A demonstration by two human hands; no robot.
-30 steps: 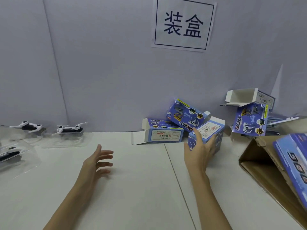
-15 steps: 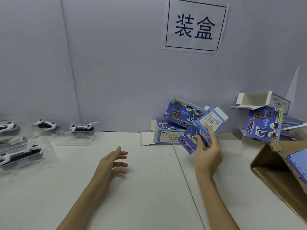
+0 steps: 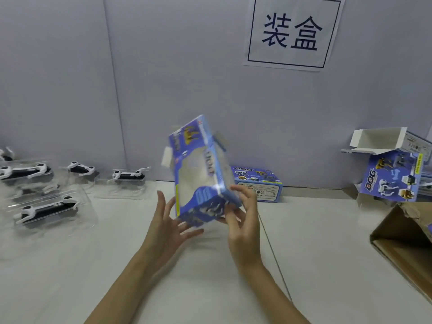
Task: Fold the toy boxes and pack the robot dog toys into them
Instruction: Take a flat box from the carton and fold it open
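RIGHT hand (image 3: 243, 220): has lifted blue toy box (image 3: 201, 174) off the pile, now grasping its lower end, box tilted above table (image 3: 315, 242) | LEFT hand (image 3: 168, 220): raised since 0.5 s ago, fingers spread, released, at box's lower left edge, contact unclear | robot dog toys (image 3: 46, 209): in clear trays, table left | second box (image 3: 257, 183): flat against wall

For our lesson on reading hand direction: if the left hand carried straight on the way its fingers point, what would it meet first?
Most likely the blue windowed cardboard toy box gripped by the right hand; the left hand, fingers spread, points up-right at its lower end, though blur hides the gap.
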